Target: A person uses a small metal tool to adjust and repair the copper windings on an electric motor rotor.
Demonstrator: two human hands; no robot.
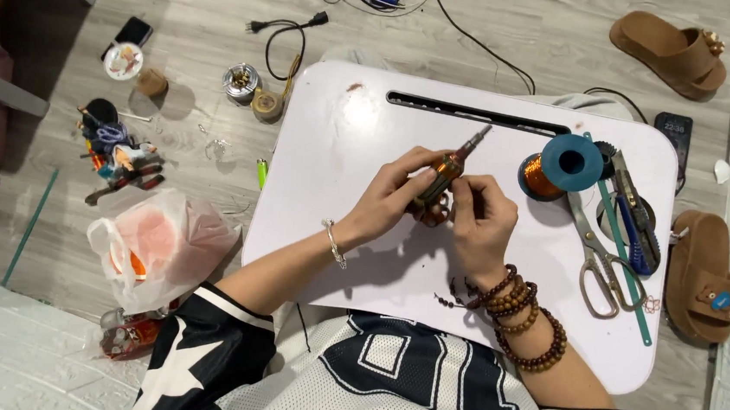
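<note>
White lap table on grey wood-look floor, we grip a copper-wound motor rotor above its middle, left hand fingers clamped round it, right hand fingertips pinching its lower end, wire spool, scissors, sandals nearby.

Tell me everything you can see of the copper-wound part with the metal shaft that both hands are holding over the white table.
The copper-wound part is a small cylinder wrapped in shiny orange-copper wire, with a grey metal shaft pointing up and to the right, tilted. The left hand grips its lower body; the right hand pinches its side with the fingertips. It is over the middle of the white table, left of the blue spool. Its lower end is hidden by fingers.
</note>
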